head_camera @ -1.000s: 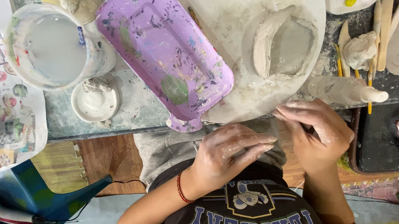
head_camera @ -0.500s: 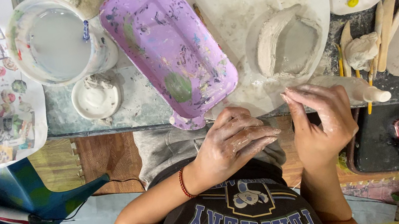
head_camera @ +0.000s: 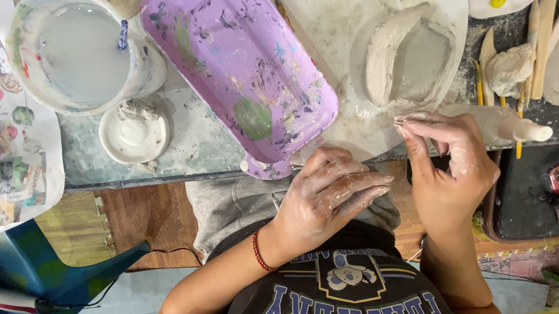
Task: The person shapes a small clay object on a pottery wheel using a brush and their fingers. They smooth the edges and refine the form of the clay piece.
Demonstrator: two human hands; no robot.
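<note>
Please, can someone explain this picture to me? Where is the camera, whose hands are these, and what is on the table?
There is no machine: a camera on a person's head looks down at that person's own two hands, both smeared with clay. The left hand lies open and holds nothing. The right hand has its fingertips pinched together at the edge of a round white board; whether they hold a bit of clay is unclear. On the board lies a shallow clay dish. Beside it are a purple tray, a white bucket of cloudy water and wooden modelling tools.
</note>
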